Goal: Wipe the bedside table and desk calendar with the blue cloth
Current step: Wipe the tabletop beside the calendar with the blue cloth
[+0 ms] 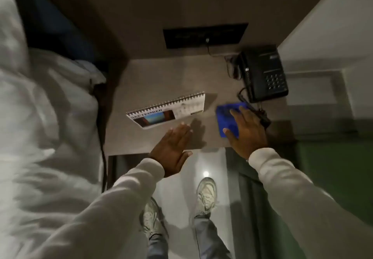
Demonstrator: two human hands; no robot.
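Note:
The grey bedside table (161, 77) fills the middle of the head view. A spiral-bound desk calendar (167, 110) lies flat on it, left of centre. The folded blue cloth (227, 115) rests on the table's right front part. My right hand (246, 129) lies flat on top of the cloth, pressing it down, fingers spread. My left hand (173, 147) hovers flat and open at the table's front edge, just below the calendar, holding nothing.
A black telephone (262, 75) with tangled cords sits at the table's right rear, close to the cloth. A dark wall panel (204, 35) is behind the table. White bedding (40, 117) borders the left side. A wall stands on the right.

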